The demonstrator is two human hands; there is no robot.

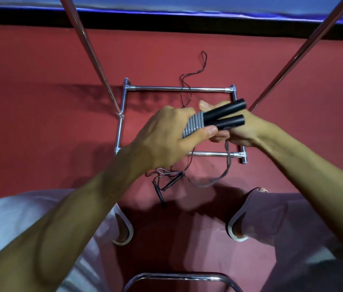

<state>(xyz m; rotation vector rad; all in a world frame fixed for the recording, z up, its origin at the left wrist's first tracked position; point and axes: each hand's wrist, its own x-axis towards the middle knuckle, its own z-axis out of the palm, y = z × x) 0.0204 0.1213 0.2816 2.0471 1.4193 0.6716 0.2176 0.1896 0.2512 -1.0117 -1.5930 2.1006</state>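
Two black skipping-rope handles (227, 114) lie side by side above the red floor. A grey cord is wound in tight coils (192, 126) round their lower ends. My left hand (166, 135) grips the handles at the coils, thumb on top. My right hand (240, 131) is under the black ends and holds the cord, whose loose grey loop (219, 178) hangs down from it. Most of my right fingers are hidden behind the handles.
A second, thin black skipping rope (166, 186) lies on the red floor, its cord trailing to the far side. A chrome tube frame (179, 88) lies flat under my hands, with two slanted poles (94, 57) rising from it. A curved chrome bar (179, 278) is at the bottom edge, between my knees.
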